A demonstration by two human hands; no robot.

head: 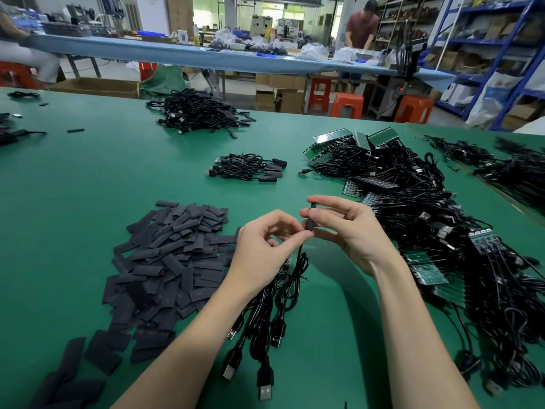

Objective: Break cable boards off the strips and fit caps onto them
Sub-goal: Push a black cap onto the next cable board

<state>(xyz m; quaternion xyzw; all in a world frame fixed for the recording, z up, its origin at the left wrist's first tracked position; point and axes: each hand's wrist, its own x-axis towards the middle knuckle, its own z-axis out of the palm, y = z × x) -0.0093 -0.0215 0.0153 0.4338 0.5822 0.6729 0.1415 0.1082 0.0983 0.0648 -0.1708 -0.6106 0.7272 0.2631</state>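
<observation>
Right hand (351, 231) pinched a black cap (310, 217) upright between thumb and forefinger, above the mat. Left hand (265, 246) pinched the cable (299, 255) just below the cap, fingertips touching the cap's lower end. Board itself hidden inside cap or behind fingers, couldn't tell. The cable hung down to a small bunch of USB leads (262, 329) lying between the forearms. Surface was a green mat (88, 178). Loose pile of flat black caps (171, 255) lay left of the hands. Tangle of board strips with cables (427, 219) lay right, touching the right wrist area. Small finished bundle (247, 168) ahead, bigger cable heap (197, 113) beyond. Room: workshop, blue bench (177, 56), orange stools (346, 105), shelving (486, 39), a person (361, 26) standing at the bench.
</observation>
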